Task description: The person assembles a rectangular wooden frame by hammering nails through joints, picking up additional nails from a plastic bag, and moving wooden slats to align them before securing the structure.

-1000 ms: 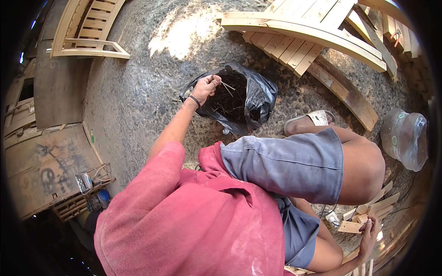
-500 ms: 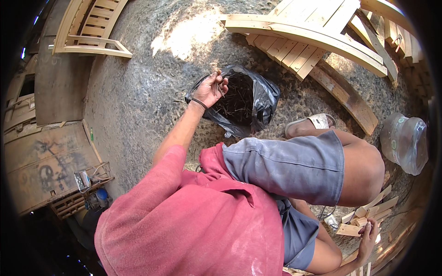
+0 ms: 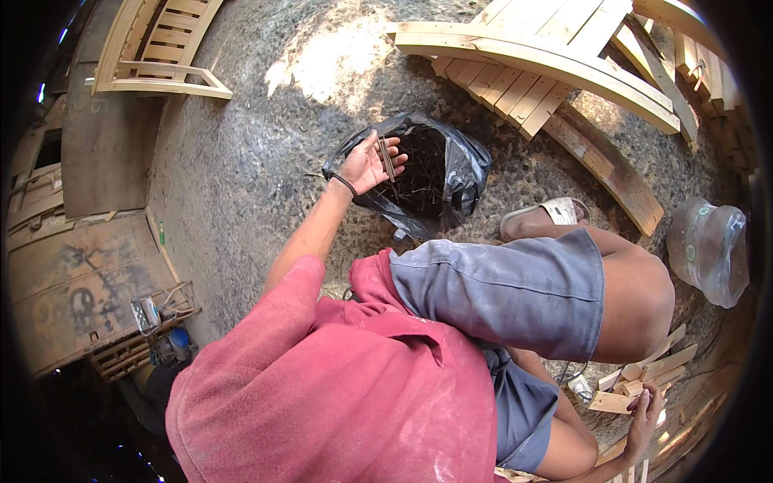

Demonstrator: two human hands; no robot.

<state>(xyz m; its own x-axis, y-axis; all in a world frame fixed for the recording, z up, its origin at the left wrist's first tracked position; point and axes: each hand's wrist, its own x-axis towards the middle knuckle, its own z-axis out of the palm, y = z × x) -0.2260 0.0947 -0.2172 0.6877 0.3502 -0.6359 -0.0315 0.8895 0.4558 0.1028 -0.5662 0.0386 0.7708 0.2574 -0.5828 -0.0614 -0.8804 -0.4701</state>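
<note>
My left hand is palm up over the left rim of a black plastic bag. Its fingers are stretched out, and a few long thin nails lie across them. Inside the bag is a dark heap of similar thin pieces. At the lower right, my right hand hangs beside a pile of short wooden offcuts. Its fingers are loosely bent and apart, with nothing visible in them.
Slatted wooden furniture stands at the far right, with a curved board beside it. A clear plastic bottle sits right of my knee. A slatted wooden frame is at the far left. Wooden panels line the left.
My left hand has turned palm up, and its fingers have opened out from a pinch, showing the nails across them. My right hand has stayed almost still.
</note>
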